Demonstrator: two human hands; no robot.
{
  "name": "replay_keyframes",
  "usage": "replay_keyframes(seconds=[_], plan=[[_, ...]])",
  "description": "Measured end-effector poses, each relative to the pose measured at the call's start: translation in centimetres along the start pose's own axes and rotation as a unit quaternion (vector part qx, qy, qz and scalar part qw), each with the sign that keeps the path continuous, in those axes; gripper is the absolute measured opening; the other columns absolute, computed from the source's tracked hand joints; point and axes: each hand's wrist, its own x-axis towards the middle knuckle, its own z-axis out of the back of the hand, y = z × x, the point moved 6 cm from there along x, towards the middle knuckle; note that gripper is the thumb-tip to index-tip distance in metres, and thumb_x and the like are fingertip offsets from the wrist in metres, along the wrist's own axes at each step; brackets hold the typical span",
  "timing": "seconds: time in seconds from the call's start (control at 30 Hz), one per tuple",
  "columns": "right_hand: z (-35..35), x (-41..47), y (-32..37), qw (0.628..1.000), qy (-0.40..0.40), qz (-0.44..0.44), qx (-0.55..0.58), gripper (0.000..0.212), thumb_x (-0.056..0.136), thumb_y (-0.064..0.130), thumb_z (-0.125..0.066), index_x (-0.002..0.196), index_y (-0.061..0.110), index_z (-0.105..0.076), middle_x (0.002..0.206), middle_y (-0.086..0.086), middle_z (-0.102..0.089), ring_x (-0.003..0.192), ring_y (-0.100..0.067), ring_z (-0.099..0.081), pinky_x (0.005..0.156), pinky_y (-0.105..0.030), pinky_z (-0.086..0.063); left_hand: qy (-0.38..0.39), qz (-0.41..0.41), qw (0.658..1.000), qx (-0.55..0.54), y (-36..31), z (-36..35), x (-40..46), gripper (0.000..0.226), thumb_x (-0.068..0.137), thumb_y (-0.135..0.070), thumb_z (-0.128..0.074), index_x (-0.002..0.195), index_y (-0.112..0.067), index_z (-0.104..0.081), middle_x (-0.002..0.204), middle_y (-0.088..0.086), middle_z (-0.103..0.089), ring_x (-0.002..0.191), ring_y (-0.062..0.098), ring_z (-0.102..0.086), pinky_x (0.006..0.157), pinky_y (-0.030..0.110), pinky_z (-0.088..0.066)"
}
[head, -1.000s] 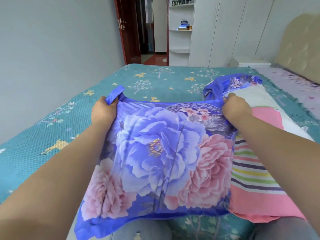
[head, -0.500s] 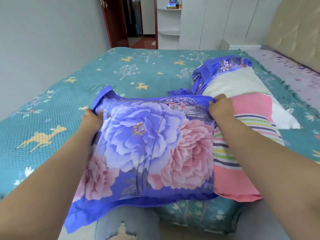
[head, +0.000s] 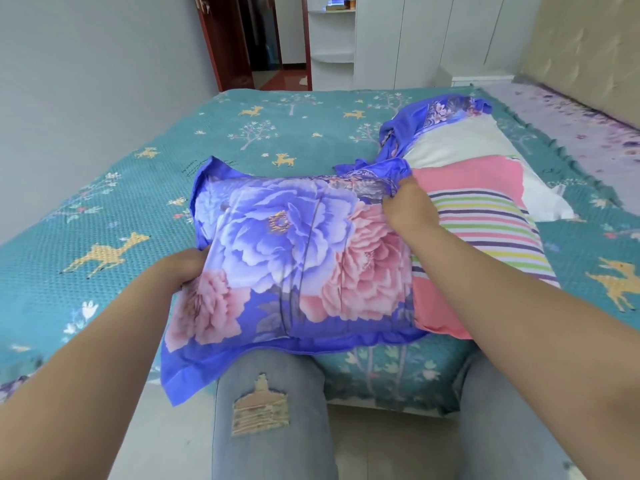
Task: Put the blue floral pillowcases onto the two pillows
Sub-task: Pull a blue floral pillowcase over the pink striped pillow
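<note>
A pillow inside a blue floral pillowcase [head: 298, 258] lies at the near edge of the bed, its lower flap hanging over the edge. My left hand [head: 183, 266] grips its left side, about halfway down. My right hand [head: 407, 206] pinches the case's far right corner. To the right lies a second pillow [head: 485, 202], pink, white and striped, bare. A second blue floral pillowcase [head: 422, 123] is crumpled along that pillow's far left end.
The bed has a teal cover [head: 138, 209] with deer and trees. My knees in jeans [head: 270, 410] stand against its near edge. A padded headboard [head: 581, 53] is at the right, white wardrobes [head: 415, 36] and an open doorway [head: 263, 39] behind.
The cased pillow has come down from my raised hands onto the bed. My left hand slid from the far left corner down the left side. The camera tilted downward.
</note>
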Motion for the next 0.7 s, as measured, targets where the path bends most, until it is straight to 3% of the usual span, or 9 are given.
replay_keyframes(seconds=[0.07, 0.17, 0.23, 0.33, 0.4, 0.47, 0.53, 0.63, 0.7], plan=[[0.6, -2.4, 0.7, 0.996, -0.031, 0.056, -0.059, 0.039, 0.091, 0.019, -0.048, 0.127, 0.005, -0.040, 0.112, -0.017, -0.061, 0.103, -0.036, -0.058, 0.077, -0.038, -0.041, 0.055, 0.020, 0.998, 0.000, 1.0, -0.6, -2.1, 0.034, 0.084, -0.043, -0.059, 0.088, -0.010, -0.058, 0.087, 0.008, -0.062, 0.076, 0.024, -0.058, 0.074, 0.032, -0.047], [0.8, -5.8, 1.0, 0.971, -0.090, 0.161, -0.152, 0.036, 0.092, 0.017, -0.046, 0.127, 0.009, -0.046, 0.113, -0.016, -0.059, 0.108, -0.035, -0.052, 0.087, -0.042, -0.036, 0.080, 0.033, 0.996, 0.039, 2.5, -0.6, -4.5, 0.056, 0.059, -0.061, -0.049, 0.098, -0.023, -0.060, 0.099, 0.001, -0.067, 0.100, 0.025, -0.061, 0.090, 0.041, -0.046], [0.8, -7.8, 0.7, 0.949, -0.121, 0.227, -0.181, 0.031, 0.091, 0.017, -0.047, 0.121, 0.009, -0.052, 0.104, -0.014, -0.063, 0.101, -0.033, -0.052, 0.084, -0.041, -0.032, 0.095, 0.037, 0.994, 0.036, 3.4, -0.9, -5.6, 0.057, 0.063, -0.065, -0.049, 0.101, -0.024, -0.060, 0.102, -0.001, -0.067, 0.103, 0.024, -0.060, 0.093, 0.044, -0.045], [0.4, -10.8, -0.2, 0.912, -0.165, 0.302, -0.224, 0.029, 0.081, 0.017, -0.055, 0.108, 0.008, -0.061, 0.077, -0.010, -0.068, 0.077, -0.031, -0.058, 0.074, -0.039, -0.030, 0.129, 0.053, 0.990, -0.007, 5.4, -1.4, -6.8, 0.051, 0.086, -0.064, -0.045, 0.109, -0.021, -0.060, 0.110, 0.001, -0.066, 0.107, 0.023, -0.058, 0.096, 0.042, -0.041], [-0.2, -12.6, -1.1, 0.901, -0.161, 0.303, -0.265, 0.034, 0.074, 0.016, -0.060, 0.107, 0.006, -0.062, 0.070, -0.008, -0.067, 0.070, -0.029, -0.059, 0.070, -0.039, -0.028, 0.143, 0.058, 0.988, -0.028, 6.6, -1.7, -7.2, 0.046, 0.088, -0.056, -0.048, 0.105, -0.016, -0.061, 0.103, 0.003, -0.067, 0.096, 0.022, -0.058, 0.087, 0.036, -0.041], [-0.4, -13.9, -1.5, 0.906, -0.141, 0.286, -0.277, 0.040, 0.072, 0.012, -0.063, 0.111, 0.004, -0.060, 0.073, -0.009, -0.066, 0.071, -0.029, -0.059, 0.069, -0.038, -0.031, 0.101, 0.047, 0.993, -0.048, 6.4, -1.6, -7.4, 0.036, 0.093, -0.043, -0.050, 0.101, -0.010, -0.060, 0.093, 0.007, -0.065, 0.080, 0.021, -0.056, 0.075, 0.030, -0.041], [-0.7, -14.1, -1.7, 0.933, -0.093, 0.255, -0.237, 0.039, 0.079, 0.009, -0.057, 0.118, 0.006, -0.054, 0.084, -0.010, -0.067, 0.081, -0.030, -0.060, 0.074, -0.038, -0.034, -0.005, 0.009, 0.999, -0.042, 4.9, -0.8, -7.0, 0.034, 0.095, -0.034, -0.051, 0.101, -0.003, -0.062, 0.100, 0.016, -0.064, 0.083, 0.027, -0.059, 0.074, 0.032, -0.045], [0.4, -13.4, -1.3, 0.986, -0.042, 0.163, 0.003, 0.028, 0.089, 0.011, -0.048, 0.117, 0.014, -0.049, 0.105, -0.006, -0.063, 0.095, -0.029, -0.059, 0.080, -0.038, -0.038, -0.163, -0.044, 0.985, 0.021, 1.6, 1.1, -7.2, 0.040, 0.099, -0.025, -0.042, 0.110, 0.010, -0.059, 0.118, 0.031, -0.056, 0.108, 0.040, -0.055, 0.089, 0.038, -0.042], [1.6, -13.2, -0.7, 0.982, -0.044, 0.121, 0.141, 0.023, 0.089, 0.008, -0.048, 0.111, 0.014, -0.051, 0.109, -0.008, -0.058, 0.093, -0.031, -0.059, 0.073, -0.036, -0.042, -0.213, -0.073, 0.974, 0.007, -0.1, 2.5, -7.3, 0.042, 0.100, -0.026, -0.041, 0.104, 0.010, -0.060, 0.115, 0.033, -0.057, 0.107, 0.044, -0.055, 0.089, 0.039, -0.041]])
